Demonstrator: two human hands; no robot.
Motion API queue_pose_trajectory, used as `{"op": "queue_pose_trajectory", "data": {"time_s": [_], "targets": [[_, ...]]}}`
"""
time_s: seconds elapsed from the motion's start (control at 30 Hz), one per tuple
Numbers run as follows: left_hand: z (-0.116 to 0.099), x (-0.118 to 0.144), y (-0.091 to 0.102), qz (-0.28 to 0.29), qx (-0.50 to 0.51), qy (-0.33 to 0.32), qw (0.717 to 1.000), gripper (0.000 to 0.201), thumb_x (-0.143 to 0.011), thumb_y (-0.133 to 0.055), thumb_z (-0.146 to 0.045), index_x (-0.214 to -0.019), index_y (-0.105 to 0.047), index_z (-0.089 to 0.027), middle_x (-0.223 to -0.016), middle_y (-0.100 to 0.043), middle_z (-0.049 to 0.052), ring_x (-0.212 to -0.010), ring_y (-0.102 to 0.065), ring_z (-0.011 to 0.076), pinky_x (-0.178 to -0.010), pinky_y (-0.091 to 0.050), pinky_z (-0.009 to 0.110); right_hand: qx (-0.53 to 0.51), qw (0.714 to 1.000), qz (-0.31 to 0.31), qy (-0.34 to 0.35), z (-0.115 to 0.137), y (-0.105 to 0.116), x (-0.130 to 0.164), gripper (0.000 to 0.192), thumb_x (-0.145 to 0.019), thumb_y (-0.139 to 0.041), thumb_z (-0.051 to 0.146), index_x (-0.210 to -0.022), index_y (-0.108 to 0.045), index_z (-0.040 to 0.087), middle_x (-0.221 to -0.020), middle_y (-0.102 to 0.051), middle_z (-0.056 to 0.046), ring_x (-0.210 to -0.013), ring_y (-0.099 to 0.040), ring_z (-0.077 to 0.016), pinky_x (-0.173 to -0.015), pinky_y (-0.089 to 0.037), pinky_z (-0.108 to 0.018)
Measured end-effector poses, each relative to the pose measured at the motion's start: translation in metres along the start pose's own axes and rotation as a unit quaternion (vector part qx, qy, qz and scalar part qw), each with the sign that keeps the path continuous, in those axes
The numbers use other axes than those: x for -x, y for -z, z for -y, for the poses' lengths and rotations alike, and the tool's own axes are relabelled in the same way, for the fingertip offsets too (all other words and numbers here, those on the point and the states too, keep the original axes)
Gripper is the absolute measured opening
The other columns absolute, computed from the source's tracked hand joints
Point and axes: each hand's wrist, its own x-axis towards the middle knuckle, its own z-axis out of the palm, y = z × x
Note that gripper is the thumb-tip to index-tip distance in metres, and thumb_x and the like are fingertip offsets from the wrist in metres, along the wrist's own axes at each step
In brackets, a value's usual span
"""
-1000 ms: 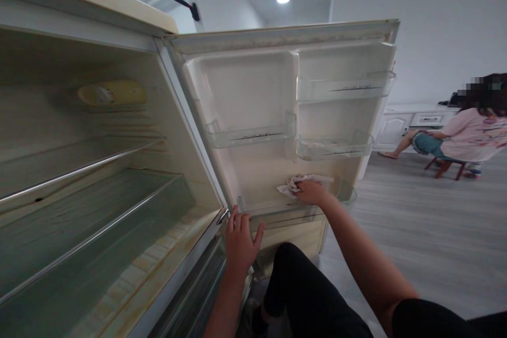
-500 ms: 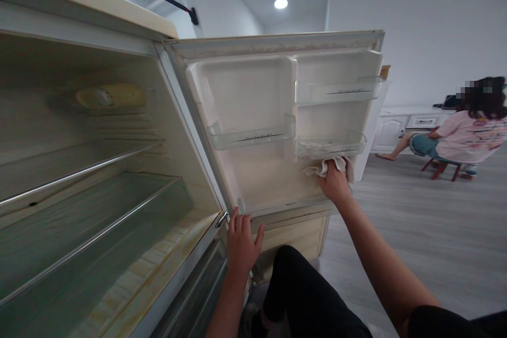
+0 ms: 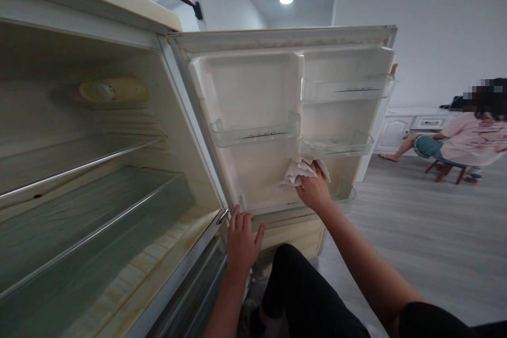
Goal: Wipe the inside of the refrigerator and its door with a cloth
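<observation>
A white cloth (image 3: 300,172) is bunched under the fingers of my right hand (image 3: 315,190), which presses it against the inner panel of the open fridge door (image 3: 263,166). The spot lies below the small door shelf (image 3: 336,146) and above the bottom door shelf (image 3: 291,216). At the hinge-side end of that bottom shelf rests my left hand (image 3: 243,240), fingers apart and holding nothing. My right fingertips are partly hidden by the cloth.
To the left stands the fridge compartment (image 3: 198,203) with glass shelves (image 3: 91,219) and yellowish stains along its front ledge. My bent knee (image 3: 287,269) is under the door. A person (image 3: 471,134) sits on a stool (image 3: 446,169) at the far right, near white cabinets (image 3: 392,132).
My right hand has moved left across the door panel with the cloth, away from the door's outer edge. My left hand stays in place. The view has shifted slightly.
</observation>
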Motion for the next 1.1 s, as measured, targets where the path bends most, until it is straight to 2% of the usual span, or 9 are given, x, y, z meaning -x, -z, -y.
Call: {"op": "queue_pose_trajectory", "data": {"time_s": [0.1,0.2,0.3,0.4,0.47,0.6,0.8,0.97,1.1], "targets": [[0.002,0.000,0.000,0.001,0.001,-0.004,1.000,0.027,-0.094,-0.062,-0.041,-0.110,-0.060,-0.019,-0.109,-0.068,0.014,-0.145,-0.044,0.0367,-0.113,-0.045,0.054,0.005,0.996,-0.028,-0.079,-0.027,0.005,0.000,0.065,-0.085,-0.059,0.028,-0.148,-0.049,0.016,-0.153,-0.038,-0.022,-0.139,-0.040,-0.0421,-0.112,-0.039,-0.055],[0.002,0.000,0.001,0.000,0.006,-0.004,1.000,0.027,-0.093,-0.062,-0.041,-0.110,-0.060,-0.019,-0.110,-0.068,0.013,-0.145,-0.043,0.0367,-0.113,-0.045,0.054,0.010,0.987,-0.071,-0.143,-0.062,0.008,-0.001,0.072,-0.079,-0.065,0.029,-0.146,-0.044,0.011,-0.146,-0.042,-0.025,-0.135,-0.043,-0.0421,-0.109,-0.041,-0.053],[0.002,0.000,0.001,-0.002,0.007,-0.001,1.000,0.027,-0.093,-0.062,-0.041,-0.110,-0.059,-0.019,-0.110,-0.067,0.013,-0.145,-0.044,0.0368,-0.113,-0.045,0.054,0.023,0.988,-0.084,-0.131,-0.084,0.007,-0.001,0.072,-0.075,-0.068,0.029,-0.139,-0.044,0.007,-0.138,-0.045,-0.026,-0.134,-0.041,-0.0419,-0.111,-0.039,-0.052],[0.001,0.000,0.000,-0.007,0.010,0.002,1.000,0.028,-0.093,-0.062,-0.041,-0.110,-0.059,-0.019,-0.109,-0.067,0.014,-0.146,-0.041,0.0365,-0.113,-0.045,0.054,0.032,0.989,-0.074,-0.125,-0.084,0.004,0.002,0.062,-0.072,-0.070,0.029,-0.127,-0.050,0.008,-0.132,-0.046,-0.026,-0.126,-0.044,-0.0418,-0.106,-0.041,-0.051],[0.001,0.000,0.000,-0.008,0.012,0.002,1.000,0.028,-0.093,-0.063,-0.041,-0.110,-0.059,-0.019,-0.109,-0.067,0.014,-0.146,-0.042,0.0366,-0.113,-0.045,0.054,0.039,0.991,-0.058,-0.110,-0.076,0.003,0.003,0.051,-0.074,-0.068,0.028,-0.119,-0.053,0.008,-0.125,-0.048,-0.025,-0.121,-0.045,-0.0406,-0.104,-0.042,-0.050],[0.002,0.000,0.000,-0.004,0.011,0.000,1.000,0.028,-0.094,-0.062,-0.042,-0.110,-0.059,-0.019,-0.109,-0.067,0.013,-0.144,-0.045,0.0369,-0.113,-0.045,0.054,0.035,0.999,-0.028,-0.030,-0.050,0.004,0.003,0.041,-0.079,-0.063,0.024,-0.116,-0.056,0.010,-0.118,-0.052,-0.021,-0.119,-0.044,-0.0384,-0.106,-0.041,-0.048],[0.000,0.000,0.001,-0.003,0.001,0.002,1.000,0.028,-0.094,-0.061,-0.041,-0.110,-0.059,-0.019,-0.109,-0.067,0.014,-0.143,-0.045,0.0364,-0.112,-0.046,0.054,-0.041,0.996,0.048,0.069,-0.005,-0.003,-0.004,0.042,-0.084,-0.059,0.018,-0.125,-0.057,0.011,-0.127,-0.053,-0.021,-0.121,-0.049,-0.0331,-0.104,-0.044,-0.043],[0.000,-0.001,0.002,-0.006,0.000,-0.003,1.000,0.026,-0.094,-0.060,-0.042,-0.108,-0.059,-0.019,-0.107,-0.067,0.013,-0.142,-0.046,0.0368,-0.112,-0.045,0.053,-0.127,0.965,0.104,0.204,0.037,-0.024,-0.024,0.040,-0.086,-0.063,0.018,-0.126,-0.060,0.010,-0.127,-0.060,-0.017,-0.119,-0.056,-0.0268,-0.108,-0.044,-0.039],[0.001,0.000,0.000,-0.010,-0.024,-0.007,1.000,0.031,-0.095,-0.059,-0.045,-0.108,-0.060,-0.017,-0.106,-0.067,0.014,-0.135,-0.052,0.0381,-0.109,-0.047,0.053,-0.165,0.937,0.099,0.292,0.081,-0.034,-0.046,0.048,-0.082,-0.067,0.013,-0.129,-0.061,0.012,-0.126,-0.062,-0.014,-0.119,-0.057,-0.0252,-0.108,-0.045,-0.037]]}}
